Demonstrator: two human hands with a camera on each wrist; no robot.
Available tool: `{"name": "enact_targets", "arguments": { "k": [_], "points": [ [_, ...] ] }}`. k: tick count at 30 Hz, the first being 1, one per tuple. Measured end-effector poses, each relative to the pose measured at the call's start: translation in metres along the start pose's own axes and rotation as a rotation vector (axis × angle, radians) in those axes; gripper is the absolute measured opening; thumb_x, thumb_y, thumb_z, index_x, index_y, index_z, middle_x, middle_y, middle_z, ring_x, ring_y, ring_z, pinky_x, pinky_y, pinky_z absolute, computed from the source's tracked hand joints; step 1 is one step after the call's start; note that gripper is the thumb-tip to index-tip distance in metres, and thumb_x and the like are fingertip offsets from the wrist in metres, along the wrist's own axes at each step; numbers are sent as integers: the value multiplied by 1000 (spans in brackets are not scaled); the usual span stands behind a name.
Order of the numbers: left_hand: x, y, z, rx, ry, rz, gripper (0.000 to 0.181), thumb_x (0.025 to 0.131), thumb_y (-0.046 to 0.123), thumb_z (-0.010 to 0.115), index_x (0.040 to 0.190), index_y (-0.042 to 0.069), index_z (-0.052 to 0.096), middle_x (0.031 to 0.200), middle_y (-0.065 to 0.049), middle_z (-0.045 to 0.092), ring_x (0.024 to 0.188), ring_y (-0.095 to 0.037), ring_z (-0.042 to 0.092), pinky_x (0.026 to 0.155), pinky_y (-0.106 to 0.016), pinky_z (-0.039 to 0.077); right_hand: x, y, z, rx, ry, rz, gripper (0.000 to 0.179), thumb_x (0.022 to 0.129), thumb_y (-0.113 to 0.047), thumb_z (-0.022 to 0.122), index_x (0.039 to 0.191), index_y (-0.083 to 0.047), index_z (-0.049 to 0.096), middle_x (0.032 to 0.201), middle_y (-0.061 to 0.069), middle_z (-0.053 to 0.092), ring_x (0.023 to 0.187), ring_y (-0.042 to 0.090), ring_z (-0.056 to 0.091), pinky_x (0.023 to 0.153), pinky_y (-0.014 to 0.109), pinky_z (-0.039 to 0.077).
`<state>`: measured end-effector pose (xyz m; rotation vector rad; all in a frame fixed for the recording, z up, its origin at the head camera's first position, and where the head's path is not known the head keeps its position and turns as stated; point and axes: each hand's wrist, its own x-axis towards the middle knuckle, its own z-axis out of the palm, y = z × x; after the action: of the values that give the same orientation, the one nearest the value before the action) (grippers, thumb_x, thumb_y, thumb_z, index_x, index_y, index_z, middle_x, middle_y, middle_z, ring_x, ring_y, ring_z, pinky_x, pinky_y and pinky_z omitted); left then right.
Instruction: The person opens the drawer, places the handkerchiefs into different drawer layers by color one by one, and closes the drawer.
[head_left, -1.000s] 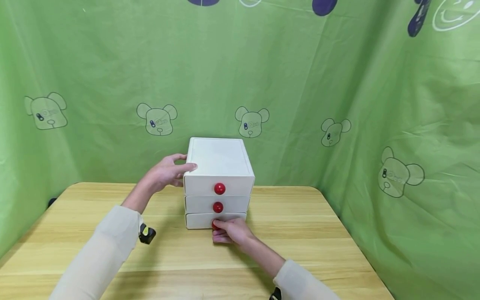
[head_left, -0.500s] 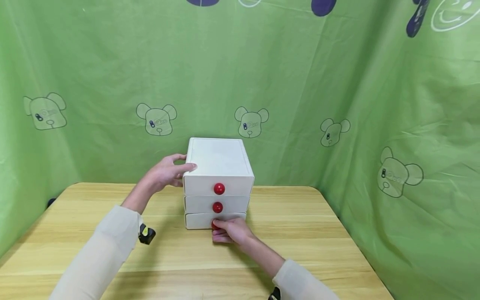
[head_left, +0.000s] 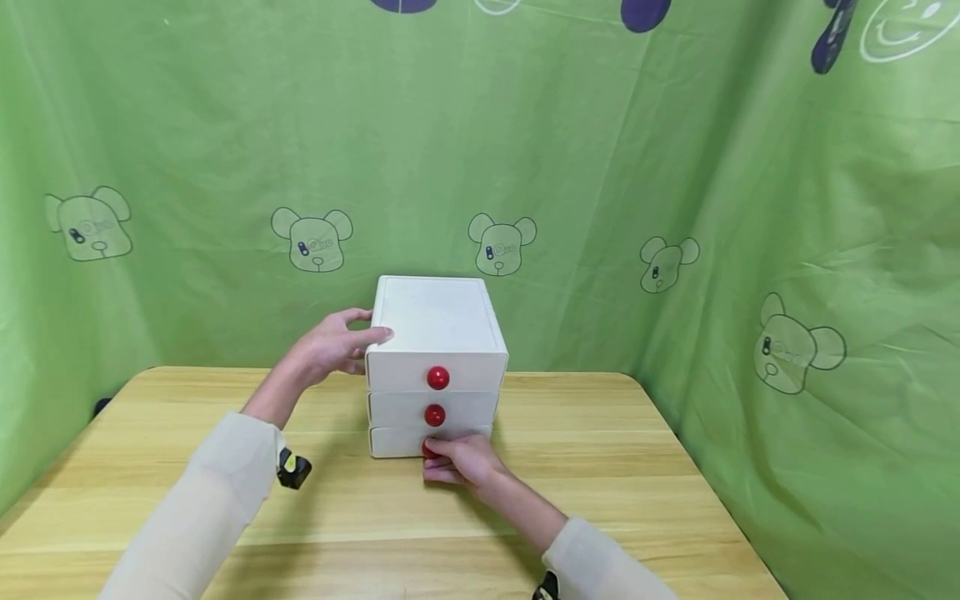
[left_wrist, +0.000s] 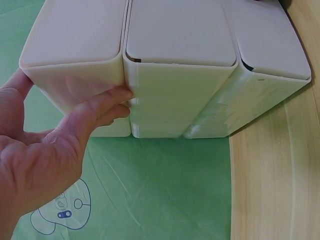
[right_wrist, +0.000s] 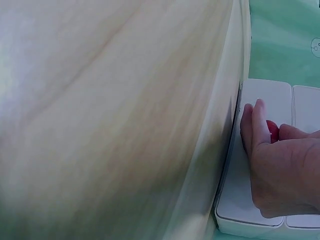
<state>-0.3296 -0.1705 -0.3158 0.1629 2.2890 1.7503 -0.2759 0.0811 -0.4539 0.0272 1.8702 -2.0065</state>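
A white three-drawer unit stands on the wooden table, each drawer front bearing a round red knob. At its upper left edge is my left hand, thumb on the top and fingers against the side. In the left wrist view, those fingers lie fairly straight along the side wall of the unit. My right hand pinches the red knob of the bottom drawer, partly covering it. From the right wrist, the knob shows between thumb and fingers. All three drawers appear closed.
The wooden table extends around the unit on both sides and in front. Green curtain printed with bear heads hangs behind and to the sides. The middle knob and top knob sit just above my right hand.
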Motion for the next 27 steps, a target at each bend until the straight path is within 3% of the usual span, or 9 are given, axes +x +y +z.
{"name": "enact_targets", "arguments": {
  "k": [13, 21, 27],
  "points": [
    [0, 1, 1, 18, 2, -9, 91, 95, 35, 71, 162, 8, 16, 134, -24, 60, 108, -29, 67, 95, -42, 61, 1, -1, 0, 12, 2, 5, 30, 94, -8, 70, 115, 13, 65, 103, 28, 72, 76, 22, 75, 85, 40, 64],
    [1, -1, 0, 26, -2, 1, 91, 95, 36, 70, 162, 8, 15, 136, -26, 58, 107, -29, 66, 95, -42, 61, 2, 0, -1, 19, -3, 2, 30, 94, -9, 71, 114, 14, 65, 100, 25, 73, 75, 21, 74, 84, 40, 65],
    [1, -3, -1, 26, -11, 16, 91, 96, 36, 69, 162, 7, 14, 140, -28, 56, 121, -39, 62, 97, -44, 60, 3, 2, -3, -26, -27, 5, 32, 96, -12, 69, 114, 14, 67, 95, 25, 74, 74, 21, 74, 82, 39, 65]
  ]
}}
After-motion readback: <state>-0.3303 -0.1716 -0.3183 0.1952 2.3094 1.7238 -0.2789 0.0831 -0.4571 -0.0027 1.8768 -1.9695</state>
